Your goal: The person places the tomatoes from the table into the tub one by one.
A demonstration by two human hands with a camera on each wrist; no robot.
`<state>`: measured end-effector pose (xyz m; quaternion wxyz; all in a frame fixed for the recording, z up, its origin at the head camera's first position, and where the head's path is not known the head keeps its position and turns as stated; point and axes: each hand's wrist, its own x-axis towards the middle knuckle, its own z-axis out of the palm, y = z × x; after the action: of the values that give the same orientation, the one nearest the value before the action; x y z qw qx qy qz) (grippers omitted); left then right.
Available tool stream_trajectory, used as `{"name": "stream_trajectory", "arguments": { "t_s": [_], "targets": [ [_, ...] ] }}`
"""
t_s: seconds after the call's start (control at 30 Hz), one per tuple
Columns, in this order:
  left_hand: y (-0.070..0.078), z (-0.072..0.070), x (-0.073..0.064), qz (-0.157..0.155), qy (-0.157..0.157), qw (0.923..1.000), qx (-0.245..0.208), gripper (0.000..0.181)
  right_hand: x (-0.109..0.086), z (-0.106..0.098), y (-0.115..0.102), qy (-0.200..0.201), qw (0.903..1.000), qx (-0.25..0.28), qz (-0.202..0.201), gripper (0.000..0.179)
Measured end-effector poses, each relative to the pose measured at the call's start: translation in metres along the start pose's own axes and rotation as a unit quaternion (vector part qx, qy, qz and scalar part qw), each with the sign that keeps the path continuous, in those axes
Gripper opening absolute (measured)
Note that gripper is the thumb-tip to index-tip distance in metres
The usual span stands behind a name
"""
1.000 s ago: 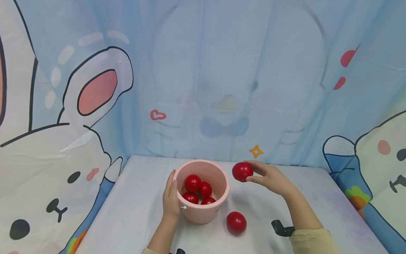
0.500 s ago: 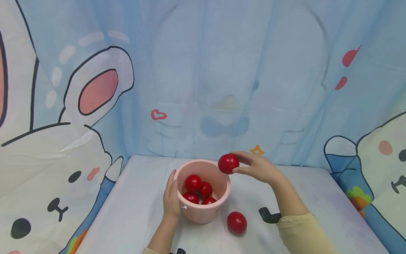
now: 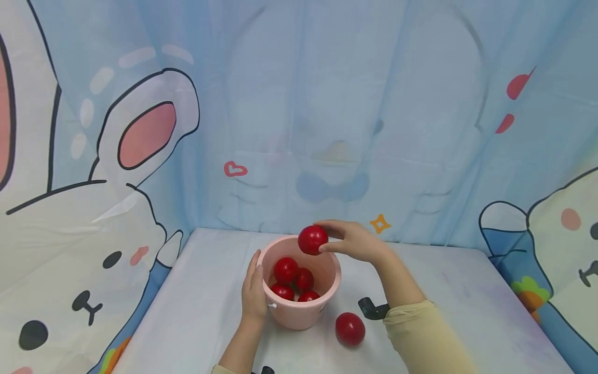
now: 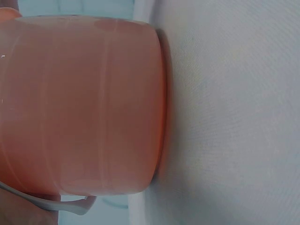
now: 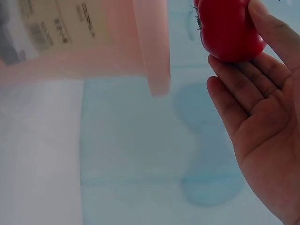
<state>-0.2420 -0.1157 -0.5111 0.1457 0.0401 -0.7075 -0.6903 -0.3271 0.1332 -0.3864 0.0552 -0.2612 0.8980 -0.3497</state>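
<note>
A pink bucket (image 3: 299,316) stands upright on the white table with several red tomatoes (image 3: 285,270) inside. My left hand (image 3: 254,297) rests against its left side, fingers extended along the wall. In the left wrist view the bucket wall (image 4: 84,103) fills much of the picture, a grey handle (image 4: 70,205) at its lower edge. Above the back of the bucket's opening, my right hand (image 3: 353,242) holds a tomato (image 3: 312,239) between thumb and fingers. The right wrist view shows the stem end of this tomato (image 5: 229,30).
Another tomato (image 3: 350,329) lies on the table (image 3: 196,311) to the right of the bucket, near my right forearm. A blue cartoon-print curtain (image 3: 280,104) hangs behind the table. The bucket carries a printed label (image 5: 61,28).
My right hand has moved left with the tomato, from right of the bucket to over its opening. The left hand keeps its place on the bucket's side.
</note>
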Motion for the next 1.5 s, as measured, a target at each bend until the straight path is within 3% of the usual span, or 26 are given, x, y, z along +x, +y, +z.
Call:
{"name": "stream_trajectory", "arguments": {
  "t_s": [0.3, 0.53, 0.83, 1.23, 1.5],
  "targets": [
    [0.000, 0.001, 0.000, -0.005, -0.004, 1.0000, -0.005, 0.047, 0.024, 0.019, -0.016, -0.037, 0.9992, 0.007, -0.007, 0.058],
    [-0.001, 0.002, 0.001, -0.007, -0.007, 0.9999, -0.011, 0.047, 0.034, 0.030, -0.024, -0.082, 0.9964, -0.014, -0.017, 0.057],
    [-0.001, 0.002, 0.002, 0.004, -0.011, 0.9999, -0.012, 0.047, 0.043, 0.045, -0.031, -0.124, 0.9915, -0.041, -0.001, 0.054],
    [-0.001, -0.001, 0.002, -0.001, -0.005, 0.9999, -0.013, 0.046, 0.051, 0.033, -0.049, -0.149, 0.9861, -0.070, -0.023, 0.049],
    [-0.002, 0.000, 0.002, -0.002, -0.007, 0.9998, -0.016, 0.046, 0.059, 0.040, -0.057, -0.184, 0.9802, -0.072, -0.016, 0.046]
  ]
}}
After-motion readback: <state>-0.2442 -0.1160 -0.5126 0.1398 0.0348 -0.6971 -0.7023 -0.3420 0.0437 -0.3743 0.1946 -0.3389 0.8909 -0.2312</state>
